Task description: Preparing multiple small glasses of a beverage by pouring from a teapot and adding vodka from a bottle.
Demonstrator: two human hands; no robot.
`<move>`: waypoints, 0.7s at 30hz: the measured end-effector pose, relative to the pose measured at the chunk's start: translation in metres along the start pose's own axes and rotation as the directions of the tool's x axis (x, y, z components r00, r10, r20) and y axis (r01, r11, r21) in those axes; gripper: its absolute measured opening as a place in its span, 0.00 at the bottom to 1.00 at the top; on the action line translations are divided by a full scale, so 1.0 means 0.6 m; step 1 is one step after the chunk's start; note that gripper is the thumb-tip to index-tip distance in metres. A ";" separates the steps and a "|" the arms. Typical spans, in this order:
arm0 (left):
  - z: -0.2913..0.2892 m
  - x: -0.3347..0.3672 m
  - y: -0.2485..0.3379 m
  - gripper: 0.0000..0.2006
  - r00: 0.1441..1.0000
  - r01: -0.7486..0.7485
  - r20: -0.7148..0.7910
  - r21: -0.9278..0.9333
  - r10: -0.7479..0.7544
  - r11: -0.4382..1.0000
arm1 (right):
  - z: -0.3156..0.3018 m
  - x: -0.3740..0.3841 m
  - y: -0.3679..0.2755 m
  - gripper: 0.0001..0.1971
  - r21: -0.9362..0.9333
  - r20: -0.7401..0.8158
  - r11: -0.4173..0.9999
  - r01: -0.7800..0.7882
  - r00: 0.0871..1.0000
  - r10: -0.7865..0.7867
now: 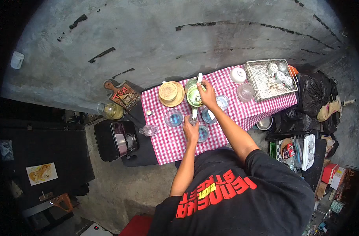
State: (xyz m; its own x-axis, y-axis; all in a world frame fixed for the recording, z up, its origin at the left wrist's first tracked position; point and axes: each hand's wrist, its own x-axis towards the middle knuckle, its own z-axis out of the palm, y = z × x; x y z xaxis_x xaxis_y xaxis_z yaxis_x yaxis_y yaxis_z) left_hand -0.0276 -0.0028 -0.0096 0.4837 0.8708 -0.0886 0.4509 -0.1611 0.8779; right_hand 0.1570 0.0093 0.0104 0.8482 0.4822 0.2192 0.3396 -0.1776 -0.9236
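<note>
My right hand [207, 96] is closed on a green and white teapot [194, 96], held near its white handle. The pot's spout points toward me, over my left hand [191, 131]. That hand is closed around a small clear glass [193, 120], directly below the spout; its rim is partly hidden. Around my hands on the checked cloth stand several clear glass cups with a bluish look: one cup [174, 118] to the left, another [208, 115] to the right, and one [203, 133] beside my left wrist. Whether liquid is flowing, I cannot make out.
Left of the teapot a tan cup [168, 91] sits on a saucer. A clear glass jar [148, 130] stands near the cloth's left edge. At the right, a white bowl [238, 75] and a glass bowl [244, 92] adjoin a wire tray [262, 80] of cups. Behind rises a grey wall [148, 43].
</note>
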 end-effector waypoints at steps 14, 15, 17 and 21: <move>-0.007 -0.004 -0.016 0.21 1.000 0.017 -0.009 0.012 -0.016 1.000 | -0.009 -0.023 -0.041 0.18 0.029 0.024 1.000 -0.010 1.000 0.009; -0.008 -0.004 -0.018 0.21 1.000 0.009 -0.009 0.008 -0.009 1.000 | -0.009 -0.024 -0.044 0.18 0.032 0.031 0.999 -0.014 0.999 0.013; -0.006 -0.006 -0.005 0.21 1.000 0.031 0.005 0.005 -0.031 1.000 | -0.011 -0.023 -0.033 0.18 0.020 0.019 1.000 -0.001 1.000 0.001; -0.005 -0.005 -0.008 0.20 0.998 0.067 0.014 -0.004 -0.067 0.998 | -0.006 -0.024 -0.025 0.18 -0.001 0.025 1.000 -0.017 1.000 0.017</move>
State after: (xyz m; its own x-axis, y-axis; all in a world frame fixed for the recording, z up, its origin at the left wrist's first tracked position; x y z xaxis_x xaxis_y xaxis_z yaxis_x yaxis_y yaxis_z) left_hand -0.0336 -0.0034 -0.0118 0.4632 0.8728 -0.1538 0.4795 -0.1009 0.8717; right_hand 0.1413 0.0017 0.0221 0.8433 0.5004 0.1960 0.3259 -0.1863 -0.9269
